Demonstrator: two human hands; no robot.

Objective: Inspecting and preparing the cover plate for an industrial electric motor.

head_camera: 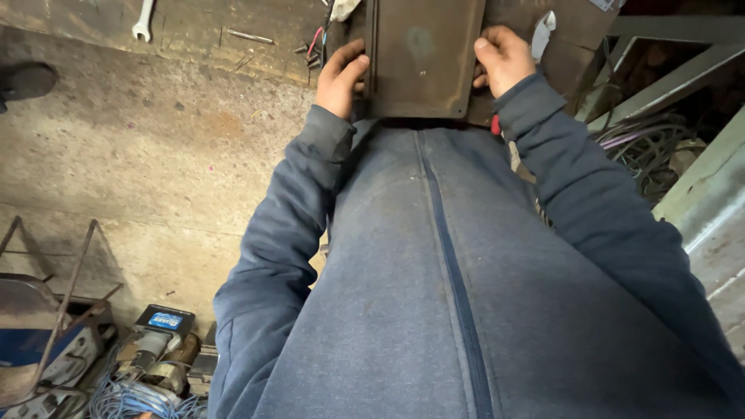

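While both hands close on it from either side, the plate sits at the top centre of the frame, just above the person's zipped blue-grey sweatshirt.

Plate: a flat, dark brown, rust-stained metal plate (423,58) with rounded lower corners and a raised lip down its left edge; its top runs out of the frame.

Left hand: the left hand (340,77) grips the plate's left edge, fingers curled shut around the lip, thumb on the near face.

Right hand: the right hand (504,58) clamps the plate's right edge, thumb pressed on the front face, the other fingers folded behind it and hidden.

Sleeves: blue-grey fleece sleeves (299,202) run from both wrists down to the bottom of the frame.

Pliers: white-handled pliers (543,32) lie just right of the right hand, near the top edge.

Spanner: a silver open-ended spanner (143,22) rests at the upper left on the worn bench top.

Wires: a red and black wire bundle (317,43) sits just above the left hand.

Floor: a stained concrete floor (132,155) fills the left side.

Cables: coiled grey cables (648,147) lie at the right, beside a pale metal frame.

Lower left: a small motor with blue wire windings (143,372), beside a rusty metal stand.
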